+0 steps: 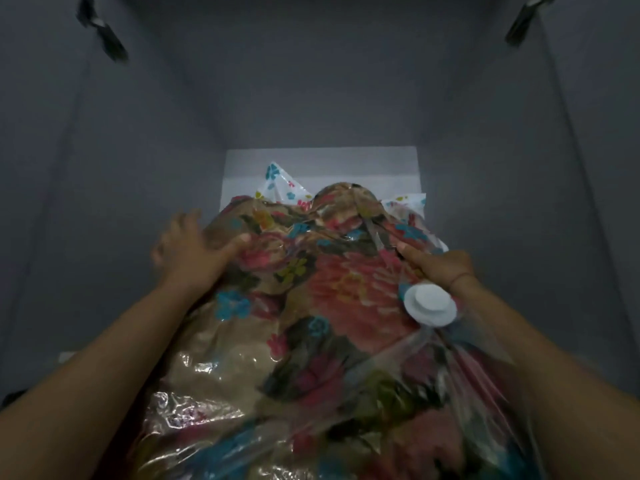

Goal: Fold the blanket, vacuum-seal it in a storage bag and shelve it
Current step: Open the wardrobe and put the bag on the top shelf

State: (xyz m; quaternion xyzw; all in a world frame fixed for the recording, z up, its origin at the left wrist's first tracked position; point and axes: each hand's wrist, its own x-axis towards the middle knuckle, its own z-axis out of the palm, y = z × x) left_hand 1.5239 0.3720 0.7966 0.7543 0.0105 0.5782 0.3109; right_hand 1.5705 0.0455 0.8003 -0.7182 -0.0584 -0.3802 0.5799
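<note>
A clear storage bag [221,372] printed with small flowers holds the folded floral blanket [339,282]. The bundle fills the lower middle of the view and its far end lies inside a grey cabinet compartment. A white round valve [429,304] sits on the bag's top right. My left hand [188,249] grips the bundle's left side, thumb on top and fingers spread along the edge. My right hand [438,266] holds the right side beside the valve, thumb pressed on the plastic; its fingers are hidden under the bag.
The bag's far end rests on the white shelf floor [322,164]. Grey cabinet walls [104,202] close in on the left, right and back. Two dark hinges [104,32] show at the upper corners.
</note>
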